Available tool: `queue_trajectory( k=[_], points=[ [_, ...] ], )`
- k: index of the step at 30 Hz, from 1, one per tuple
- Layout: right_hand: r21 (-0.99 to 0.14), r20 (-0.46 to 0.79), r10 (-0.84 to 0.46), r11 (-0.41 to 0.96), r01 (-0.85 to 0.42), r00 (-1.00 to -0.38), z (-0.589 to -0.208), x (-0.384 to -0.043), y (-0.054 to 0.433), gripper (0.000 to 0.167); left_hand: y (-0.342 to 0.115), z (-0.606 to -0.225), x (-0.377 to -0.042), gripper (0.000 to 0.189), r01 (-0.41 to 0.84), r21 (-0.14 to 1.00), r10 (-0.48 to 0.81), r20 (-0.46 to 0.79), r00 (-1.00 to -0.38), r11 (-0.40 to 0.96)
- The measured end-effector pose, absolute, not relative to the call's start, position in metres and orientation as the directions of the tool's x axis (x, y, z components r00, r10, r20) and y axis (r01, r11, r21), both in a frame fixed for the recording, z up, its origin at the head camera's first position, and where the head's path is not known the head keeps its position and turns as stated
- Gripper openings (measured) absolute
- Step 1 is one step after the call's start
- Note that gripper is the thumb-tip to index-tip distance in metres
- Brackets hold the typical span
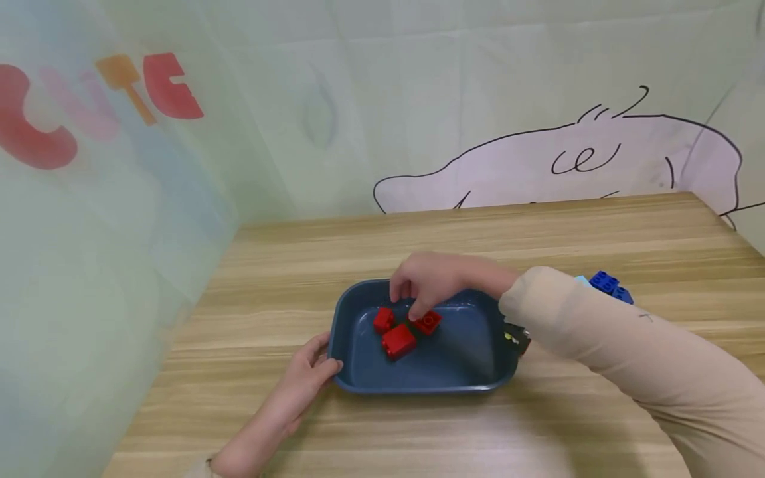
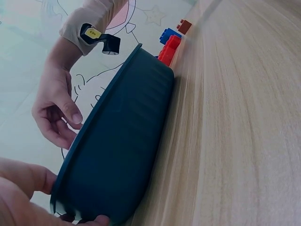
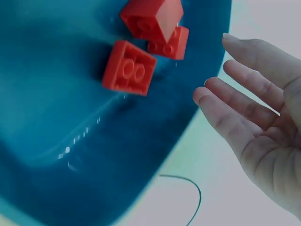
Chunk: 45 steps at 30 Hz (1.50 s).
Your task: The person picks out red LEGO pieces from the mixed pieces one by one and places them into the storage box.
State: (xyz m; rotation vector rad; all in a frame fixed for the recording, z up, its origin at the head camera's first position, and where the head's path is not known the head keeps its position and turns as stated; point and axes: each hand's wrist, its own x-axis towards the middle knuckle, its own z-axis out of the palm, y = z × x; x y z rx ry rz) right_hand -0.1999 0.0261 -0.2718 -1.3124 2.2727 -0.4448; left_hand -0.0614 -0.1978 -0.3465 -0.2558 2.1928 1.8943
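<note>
A light brown bench [image 1: 418,431] with streaky wood grain, running sideways. A dark blue tub [image 1: 340,332] sits upright on it, near the middle. To its right lie blue bricks [image 1: 603,282] close together, beside a partly hidden light blue piece [image 1: 582,281]. Red bricks [image 2: 167,52] and a brown brick [image 2: 184,26] lie nearby.

Right arm [image 1: 603,332] slanting in from the lower right, sleeved almost to the wrist [image 1: 487,273], and the right hand [image 1: 430,282] hangs palm down, fingers [image 3: 247,99] loosely bent, parted! Opposite, the left forearm [image 1: 254,428] angles up, left hand [image 1: 307,372] gripping between thumb [image 1: 330,367] and fingertips [image 2: 101,220].
</note>
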Motion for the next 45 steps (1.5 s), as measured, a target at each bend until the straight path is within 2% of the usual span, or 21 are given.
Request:
queue_trajectory(
  k=[15,35,45],
  points=[
    [-0.522,-0.163,-0.861,0.489,-0.699,-0.481,-0.26,-0.211,0.067,0.035,-0.198,-0.346,-0.061,0.056,-0.27,0.952,0.023,-0.277,-0.961,0.145],
    [-0.577,-0.11,-0.733,0.597,-0.557,-0.672,-0.271,-0.212,0.146,0.035,-0.196,-0.344,-0.061,0.056,-0.291,0.946,0.008,-0.295,-0.955,0.141],
    [-0.624,-0.11,-0.701,0.6,-0.5,-0.705,-0.293,-0.202,0.176,0.037,-0.195,-0.344,-0.06,0.055,-0.287,0.947,0.004,-0.291,-0.957,0.142]
  ],
)
